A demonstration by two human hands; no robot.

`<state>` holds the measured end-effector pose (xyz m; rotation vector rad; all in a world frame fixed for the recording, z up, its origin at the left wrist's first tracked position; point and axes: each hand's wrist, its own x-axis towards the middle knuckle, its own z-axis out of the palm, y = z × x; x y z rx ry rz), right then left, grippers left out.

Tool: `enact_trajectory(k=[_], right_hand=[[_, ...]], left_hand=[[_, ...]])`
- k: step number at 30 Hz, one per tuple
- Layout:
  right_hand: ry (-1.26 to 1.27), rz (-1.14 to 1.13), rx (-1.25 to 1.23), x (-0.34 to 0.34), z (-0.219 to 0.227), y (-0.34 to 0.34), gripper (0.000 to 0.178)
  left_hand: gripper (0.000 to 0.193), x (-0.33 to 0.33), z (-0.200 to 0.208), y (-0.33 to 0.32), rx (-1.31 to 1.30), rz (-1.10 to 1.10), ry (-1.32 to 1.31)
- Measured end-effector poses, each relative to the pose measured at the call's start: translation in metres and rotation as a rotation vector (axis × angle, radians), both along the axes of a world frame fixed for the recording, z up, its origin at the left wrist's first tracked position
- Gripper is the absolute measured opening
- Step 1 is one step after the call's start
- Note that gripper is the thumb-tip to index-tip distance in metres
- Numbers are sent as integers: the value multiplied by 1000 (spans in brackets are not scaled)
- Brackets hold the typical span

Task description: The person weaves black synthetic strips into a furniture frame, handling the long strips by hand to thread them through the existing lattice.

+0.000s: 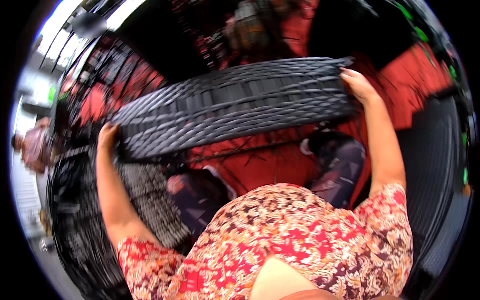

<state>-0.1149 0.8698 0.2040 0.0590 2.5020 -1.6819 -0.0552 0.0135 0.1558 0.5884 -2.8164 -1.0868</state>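
A long dark woven panel (235,102), grey-black and looking like wicker, spans the space in front of me above my legs. Its right end is tilted a little farther away than its left. My left hand (108,135) grips the left end, fingers closed at the edge. At the far right corner my right hand (357,84) is closed on the same panel. Motion blurs the weave, and the panel's underside is hidden from me.
Red floor covering (260,167) with dark loose strips lies under the panel. Dark woven material (150,192) is at my left, and a dark ribbed panel (432,165) stands at my right. Another person (37,145) is at the far left.
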Motion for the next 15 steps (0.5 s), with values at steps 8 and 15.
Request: enact_trajectory(k=[8,15], right_hand=[[-121,-85,-56,11,-2,17,14],[-197,-31,-133,27,13,8,18]], left_hand=[[14,-12,3,33,404,-70,62],[13,-11,-4,12,402,-38,14]])
